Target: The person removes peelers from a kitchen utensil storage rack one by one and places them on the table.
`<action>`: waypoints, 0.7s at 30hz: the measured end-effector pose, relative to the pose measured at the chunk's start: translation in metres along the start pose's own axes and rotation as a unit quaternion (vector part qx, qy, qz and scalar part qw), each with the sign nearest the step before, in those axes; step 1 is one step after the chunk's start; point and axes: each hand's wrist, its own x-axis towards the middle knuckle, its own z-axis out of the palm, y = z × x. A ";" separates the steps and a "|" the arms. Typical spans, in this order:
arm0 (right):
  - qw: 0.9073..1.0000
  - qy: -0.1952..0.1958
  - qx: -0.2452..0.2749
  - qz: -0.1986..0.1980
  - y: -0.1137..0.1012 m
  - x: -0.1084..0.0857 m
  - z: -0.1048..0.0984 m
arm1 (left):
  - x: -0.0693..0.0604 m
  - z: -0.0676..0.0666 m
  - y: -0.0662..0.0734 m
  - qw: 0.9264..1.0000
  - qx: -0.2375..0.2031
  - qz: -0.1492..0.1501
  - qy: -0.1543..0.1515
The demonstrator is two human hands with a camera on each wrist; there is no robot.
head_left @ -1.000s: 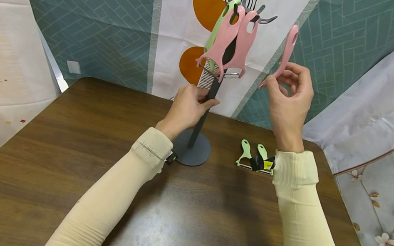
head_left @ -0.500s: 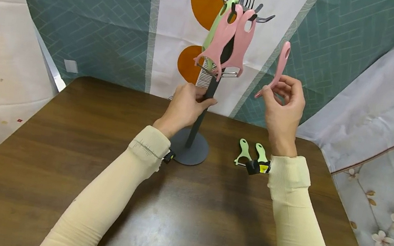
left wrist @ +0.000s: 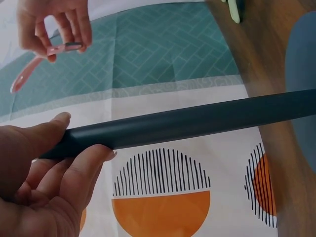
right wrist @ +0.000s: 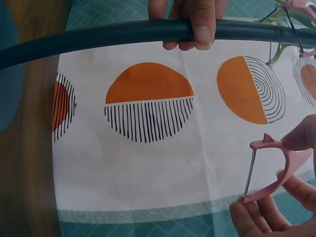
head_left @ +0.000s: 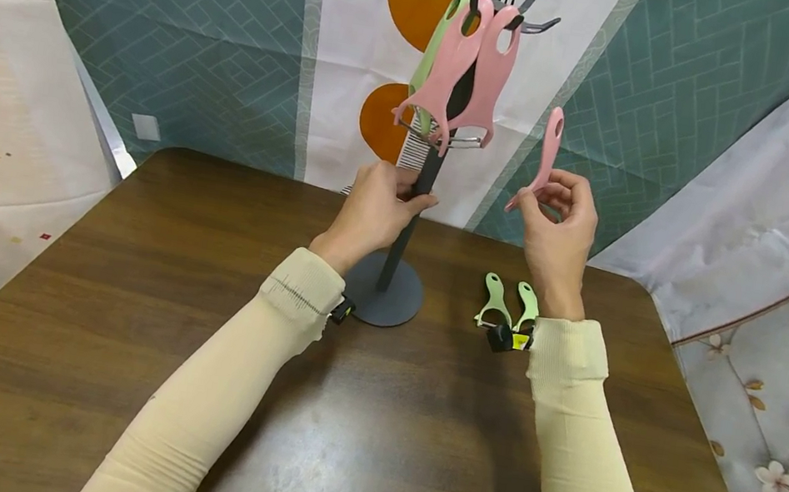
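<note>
My left hand (head_left: 379,208) grips the dark post (head_left: 404,235) of a stand, fingers and thumb curled round it. From hooks at the stand's top hang two pink peelers (head_left: 455,61) (head_left: 492,71) and a green peeler (head_left: 433,50) behind them. To the right of the stand, my right hand (head_left: 562,227) pinches another pink peeler (head_left: 548,150) by its head, with the handle pointing up. In the right wrist view this pink peeler (right wrist: 286,165) shows its metal blade, held between thumb and fingers, apart from the stand.
Two green peelers (head_left: 494,295) (head_left: 527,300) lie on the wooden table (head_left: 206,295), near the right sleeve. The stand's round grey base (head_left: 387,300) rests towards the table's back. Bare hooks (head_left: 539,26) stick out at the top right of the stand. Patterned cloth (head_left: 220,87) hangs behind.
My right hand has moved down and slightly left with the pink peeler. My left hand keeps its hold on the post, and the hanging peelers stay on their hooks.
</note>
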 end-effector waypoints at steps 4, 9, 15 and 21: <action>1.000 0.003 0.000 0.015 -0.014 -0.012 0.003 | 0.000 -0.002 0.000 1.000 0.002 -0.004 -0.005; 1.000 0.011 -0.006 0.017 -0.003 -0.012 0.003 | 0.000 -0.003 0.000 1.000 0.004 -0.009 -0.009; 1.000 0.022 -0.007 0.019 0.022 -0.006 0.000 | 0.000 -0.003 0.000 1.000 -0.001 -0.005 -0.014; 0.999 0.020 -0.026 0.042 0.035 -0.007 -0.003 | 0.000 -0.002 -0.004 1.000 -0.009 0.005 -0.012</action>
